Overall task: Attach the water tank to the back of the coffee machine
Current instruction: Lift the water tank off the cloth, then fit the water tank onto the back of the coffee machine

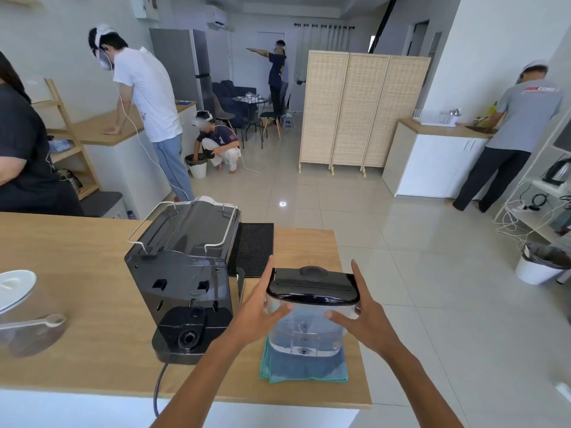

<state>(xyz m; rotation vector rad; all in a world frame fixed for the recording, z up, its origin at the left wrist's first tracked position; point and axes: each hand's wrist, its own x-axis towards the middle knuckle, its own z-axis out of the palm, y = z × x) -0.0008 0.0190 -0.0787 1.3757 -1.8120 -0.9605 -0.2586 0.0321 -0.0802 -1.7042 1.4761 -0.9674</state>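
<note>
Gripping the water tank (309, 316) at lower centre, the left hand (262, 310) and right hand (361, 316) are clasping its sides above a teal cloth (304, 370). Keeping it upright and aligning it with the coffee machine (185, 273) back's mounting slots seems best.

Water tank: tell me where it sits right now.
In the head view, the water tank stands lower centre on a teal cloth, right of the coffee machine, held between the left hand and right hand.
</note>
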